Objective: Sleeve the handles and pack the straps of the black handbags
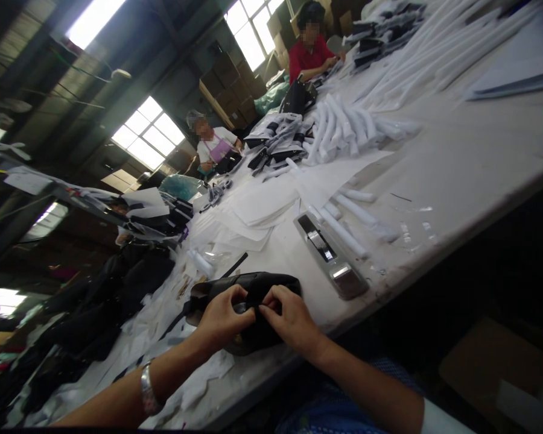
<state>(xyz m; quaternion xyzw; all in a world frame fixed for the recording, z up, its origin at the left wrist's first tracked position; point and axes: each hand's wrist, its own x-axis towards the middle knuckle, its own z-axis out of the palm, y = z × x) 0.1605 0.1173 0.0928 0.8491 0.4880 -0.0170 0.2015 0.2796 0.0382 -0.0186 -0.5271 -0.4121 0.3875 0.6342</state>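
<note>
A black bag (271,282), leather-like and shiny, lies at the near edge of the white table. My left hand (226,316) is closed over its middle, thumb and fingers pinching the black material. Close beside it, my right hand (292,316) pinches the same part, and the fingertips of both hands almost meet. The exact detail between the fingers is too small and dark to make out. A black strap stretches out from the bag's left end. To the right of the bag sits a grey tape dispenser (332,256).
White paper sheets (257,208) and white padded tubes (344,226) lie beyond the bag. Further back are piles of wrapped black-and-white parts (276,141). Two co-workers sit along the table's far side, one in a red shirt (310,57). Black material (117,295) is heaped at left.
</note>
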